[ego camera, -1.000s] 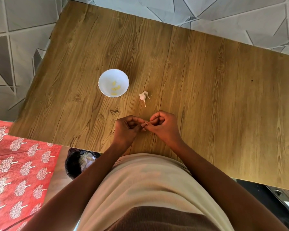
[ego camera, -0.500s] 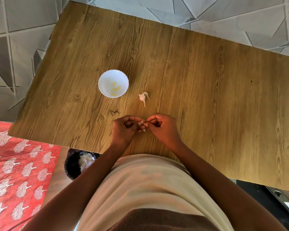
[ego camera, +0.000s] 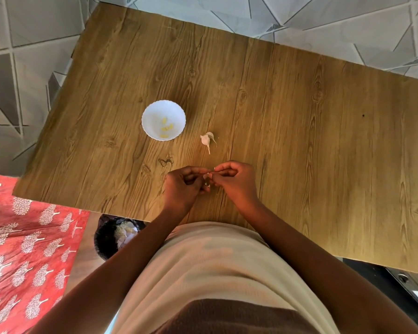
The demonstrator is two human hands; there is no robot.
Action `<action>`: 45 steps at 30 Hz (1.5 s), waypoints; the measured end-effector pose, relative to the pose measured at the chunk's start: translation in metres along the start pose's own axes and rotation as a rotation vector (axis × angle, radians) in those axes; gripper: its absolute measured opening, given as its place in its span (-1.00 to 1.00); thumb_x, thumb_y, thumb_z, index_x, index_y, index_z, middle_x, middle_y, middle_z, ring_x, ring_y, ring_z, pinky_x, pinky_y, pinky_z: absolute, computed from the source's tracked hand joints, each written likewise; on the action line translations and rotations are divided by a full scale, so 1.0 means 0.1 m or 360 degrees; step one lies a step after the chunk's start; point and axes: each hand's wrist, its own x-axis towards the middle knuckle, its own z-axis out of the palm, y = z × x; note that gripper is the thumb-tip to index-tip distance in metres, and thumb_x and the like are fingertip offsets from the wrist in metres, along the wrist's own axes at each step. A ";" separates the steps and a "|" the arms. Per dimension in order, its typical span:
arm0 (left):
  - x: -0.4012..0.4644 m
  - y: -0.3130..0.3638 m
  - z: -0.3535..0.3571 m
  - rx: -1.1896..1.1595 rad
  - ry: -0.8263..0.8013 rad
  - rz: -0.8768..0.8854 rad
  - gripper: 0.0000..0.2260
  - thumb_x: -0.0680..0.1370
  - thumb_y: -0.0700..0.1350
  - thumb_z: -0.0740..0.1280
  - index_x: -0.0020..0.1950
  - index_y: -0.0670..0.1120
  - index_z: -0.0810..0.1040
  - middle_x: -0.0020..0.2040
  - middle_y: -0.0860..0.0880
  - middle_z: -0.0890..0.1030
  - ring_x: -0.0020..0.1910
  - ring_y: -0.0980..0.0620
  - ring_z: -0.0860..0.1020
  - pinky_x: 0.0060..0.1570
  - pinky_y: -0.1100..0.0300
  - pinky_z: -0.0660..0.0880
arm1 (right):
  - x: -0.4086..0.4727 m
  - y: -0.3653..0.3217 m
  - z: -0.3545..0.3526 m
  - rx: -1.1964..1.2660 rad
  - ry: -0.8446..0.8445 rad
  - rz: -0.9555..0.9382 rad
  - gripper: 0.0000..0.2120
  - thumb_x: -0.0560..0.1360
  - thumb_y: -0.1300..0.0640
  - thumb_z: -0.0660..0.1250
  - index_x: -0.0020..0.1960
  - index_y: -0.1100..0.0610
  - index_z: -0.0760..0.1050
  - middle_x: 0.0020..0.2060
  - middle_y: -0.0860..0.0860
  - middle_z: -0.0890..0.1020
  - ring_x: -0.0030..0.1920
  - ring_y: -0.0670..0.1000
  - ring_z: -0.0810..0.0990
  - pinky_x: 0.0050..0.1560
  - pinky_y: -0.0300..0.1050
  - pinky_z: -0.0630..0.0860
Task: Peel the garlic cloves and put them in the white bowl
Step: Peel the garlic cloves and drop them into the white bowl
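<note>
My left hand (ego camera: 182, 186) and my right hand (ego camera: 234, 182) meet over the near part of the wooden table (ego camera: 299, 131), fingertips together. Between them they pinch a small garlic clove (ego camera: 207, 176), mostly hidden by the fingers. A remnant of the garlic bulb (ego camera: 206, 140) with its stem and loose skin lies on the table just beyond the hands. Left of it stands the white bowl (ego camera: 150, 116), holding several peeled yellowish cloves (ego camera: 165, 127).
A dark bin (ego camera: 106, 237) with pale garlic skins in it stands on the floor below the table's near left edge. A red patterned cloth (ego camera: 22, 249) lies at the lower left. Tiled floor surrounds the table.
Both hands stay together on the clove with small finger movements; the right-hand fingers have shifted slightly at the clove. The bowl and bulb remnant have not moved.
</note>
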 end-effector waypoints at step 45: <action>-0.01 -0.06 0.06 -0.0056 -0.0063 0.0183 -0.86 0.63 -0.35 0.36 0.15 -0.31 0.66 -0.14 -0.15 0.75 -0.20 -0.09 0.75 -0.18 0.15 0.69 | 0.00 0.00 -0.09 0.0098 -0.0058 -0.0118 -0.82 0.36 0.39 0.56 -0.10 0.26 0.62 -0.33 0.06 0.68 -0.31 -0.04 0.66 -0.22 -0.09 0.64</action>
